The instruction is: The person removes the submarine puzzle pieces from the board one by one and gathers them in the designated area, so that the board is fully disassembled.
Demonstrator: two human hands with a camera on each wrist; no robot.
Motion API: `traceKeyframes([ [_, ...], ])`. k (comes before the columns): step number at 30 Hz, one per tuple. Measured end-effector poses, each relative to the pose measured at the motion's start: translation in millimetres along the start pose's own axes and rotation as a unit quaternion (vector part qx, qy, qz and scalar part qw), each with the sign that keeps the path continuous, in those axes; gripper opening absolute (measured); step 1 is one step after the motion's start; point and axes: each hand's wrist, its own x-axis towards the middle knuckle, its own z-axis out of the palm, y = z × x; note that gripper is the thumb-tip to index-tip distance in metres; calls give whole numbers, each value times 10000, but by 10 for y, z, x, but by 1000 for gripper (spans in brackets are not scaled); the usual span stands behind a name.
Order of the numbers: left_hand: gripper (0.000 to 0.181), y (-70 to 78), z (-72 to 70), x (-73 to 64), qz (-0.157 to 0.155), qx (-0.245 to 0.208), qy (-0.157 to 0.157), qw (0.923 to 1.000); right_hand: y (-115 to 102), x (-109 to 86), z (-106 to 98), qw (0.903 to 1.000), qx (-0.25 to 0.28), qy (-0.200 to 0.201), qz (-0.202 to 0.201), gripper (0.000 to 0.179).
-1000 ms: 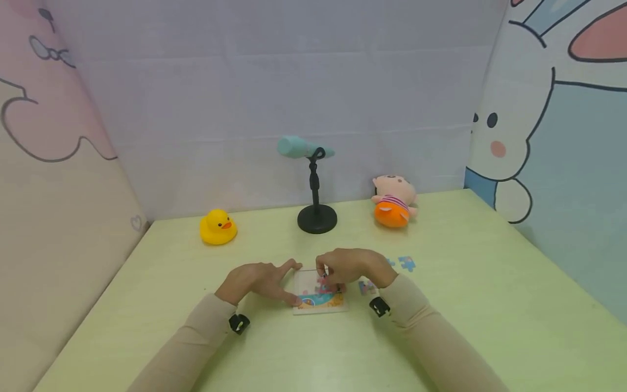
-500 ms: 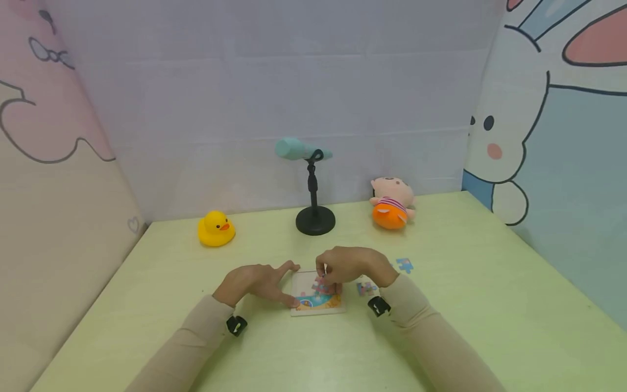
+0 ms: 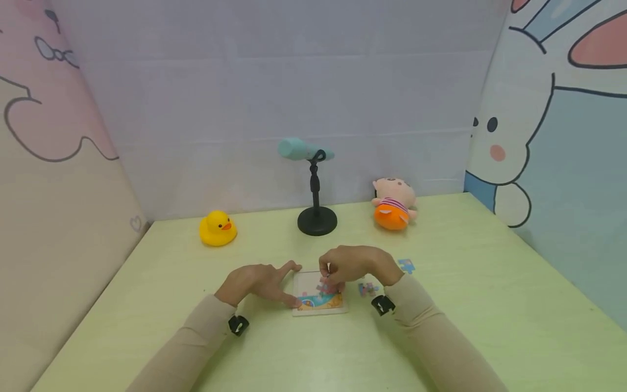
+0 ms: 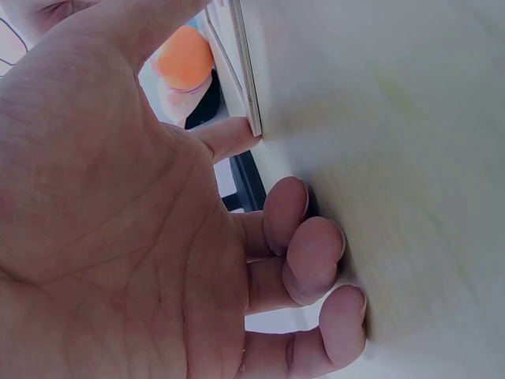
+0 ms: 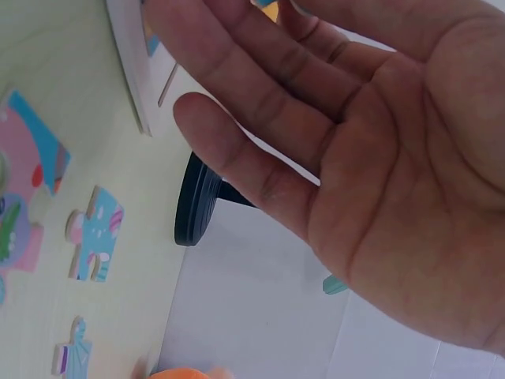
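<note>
A jigsaw board (image 3: 305, 281) lies flat, with blue and orange pieces fitted along its near side. My left hand (image 3: 262, 282) is spread at the board's left side: the thumb rests at the near corner and the index fingertip touches the far corner. In the left wrist view, the other fingers (image 4: 316, 257) rest on the table beside the board edge (image 4: 246, 71). Over the board's right half, my right hand (image 3: 349, 264) pinches a pink puzzle piece (image 3: 324, 286) by its top. The right wrist view mostly hides that pinch behind the fingers (image 5: 260, 103).
Joined loose pieces (image 3: 367, 289) and a blue piece (image 3: 406, 265) lie right of the board. Behind stand a yellow rubber duck (image 3: 217, 228), a black stand (image 3: 317, 220) bearing a teal microphone-like object (image 3: 301, 149), and a plush toy (image 3: 393, 204). Walls border the table.
My right hand and the pink piece have shifted very slightly right over the board. My left hand stays at the board's left side. The head view sways a little.
</note>
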Motion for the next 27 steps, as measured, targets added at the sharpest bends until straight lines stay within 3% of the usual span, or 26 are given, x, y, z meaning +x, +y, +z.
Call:
traceKeyframes([
  [8,88,5,5,5,-54,-29,-33,10000,59,-51,-51,9999,42,-19,-100,15],
  [14,88,10,4,16,-42,-56,-20,10000,112,-130,-140,9999,55,-18,84,14],
  [27,87,-2,12,25,-36,-66,-24,10000,291,-293,-256,9966,806,-82,146,13],
])
